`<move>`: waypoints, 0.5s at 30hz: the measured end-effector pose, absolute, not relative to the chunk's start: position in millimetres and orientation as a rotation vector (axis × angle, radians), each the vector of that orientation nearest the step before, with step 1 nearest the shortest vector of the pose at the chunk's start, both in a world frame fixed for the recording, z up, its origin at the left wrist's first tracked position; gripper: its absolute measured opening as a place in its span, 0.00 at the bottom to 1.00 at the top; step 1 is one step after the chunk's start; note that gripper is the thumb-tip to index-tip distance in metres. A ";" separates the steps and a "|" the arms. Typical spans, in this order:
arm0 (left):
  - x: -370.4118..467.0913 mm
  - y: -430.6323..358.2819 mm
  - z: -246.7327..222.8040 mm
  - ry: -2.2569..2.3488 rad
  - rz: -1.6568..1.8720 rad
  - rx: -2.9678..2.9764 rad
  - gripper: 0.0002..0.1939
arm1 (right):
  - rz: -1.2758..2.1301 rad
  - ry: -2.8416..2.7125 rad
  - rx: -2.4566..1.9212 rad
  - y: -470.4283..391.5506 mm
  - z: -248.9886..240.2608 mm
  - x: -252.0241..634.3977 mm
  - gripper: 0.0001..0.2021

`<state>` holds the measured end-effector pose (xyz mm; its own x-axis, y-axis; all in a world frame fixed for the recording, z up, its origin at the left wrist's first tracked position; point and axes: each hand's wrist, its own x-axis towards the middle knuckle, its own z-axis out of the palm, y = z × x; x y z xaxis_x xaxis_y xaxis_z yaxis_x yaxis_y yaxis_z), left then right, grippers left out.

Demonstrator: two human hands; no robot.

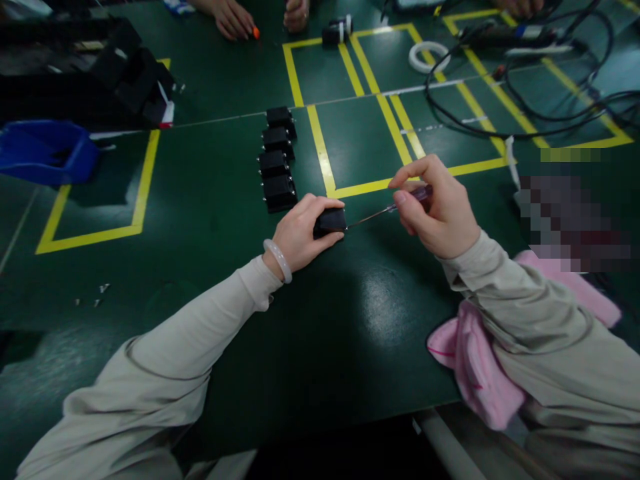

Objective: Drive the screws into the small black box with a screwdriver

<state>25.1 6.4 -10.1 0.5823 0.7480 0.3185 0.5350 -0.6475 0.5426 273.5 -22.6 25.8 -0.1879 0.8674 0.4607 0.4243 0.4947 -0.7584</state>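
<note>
On the green table my left hand [303, 230] grips a small black box-shaped part [332, 221] between thumb and fingers. My right hand [440, 208] is closed round the handle of a screwdriver [377, 214]. The screwdriver's thin shaft points left, and its tip meets the right end of the black part, near a small shiny screw. Beyond my left hand stands a row of several similar black parts [279, 192], with small metal screws at their sides. A few loose screws [104, 288] lie on the table to the left.
At the left are a blue bin [47, 152] and a stack of black parts [135, 80]. A white tape roll [429, 57] and black cables [450, 120] lie at the back right. Pink cloth [480, 360] sits under my right forearm. Another person's hands [233, 19] show at the far side.
</note>
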 end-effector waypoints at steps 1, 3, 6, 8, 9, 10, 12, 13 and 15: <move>25.1 6.4 -10.0 1.034 0.752 2.427 0.22 | 0.592 -1.803 -1.090 -22.5 25.8 273.6 0.12; 25.2 6.2 -9.7 1.038 0.746 2.425 0.22 | 0.578 -1.806 -1.109 -22.2 26.4 273.6 0.12; 25.5 5.9 -9.3 1.046 0.735 2.418 0.22 | 0.564 -1.811 -1.121 -21.7 27.4 273.4 0.14; 25.6 5.9 -9.0 1.042 0.737 2.417 0.22 | 0.579 -1.806 -1.109 -21.7 27.6 273.2 0.14; 25.6 6.0 -8.9 1.040 0.738 2.417 0.22 | 0.590 -1.801 -1.106 -21.8 27.7 273.1 0.13; 25.6 6.1 -8.8 1.040 0.739 2.417 0.22 | 0.595 -1.797 -1.103 -22.0 27.7 272.9 0.13; 25.5 6.2 -8.9 1.040 0.740 2.417 0.22 | 0.594 -1.791 -1.103 -22.4 28.0 272.8 0.12; 25.5 6.2 -9.0 1.040 0.740 2.416 0.22 | 0.589 -1.793 -1.106 -22.6 28.1 272.7 0.12; 25.4 6.1 -9.5 1.039 0.743 2.414 0.22 | 0.573 -1.801 -1.113 -22.8 28.3 272.6 0.12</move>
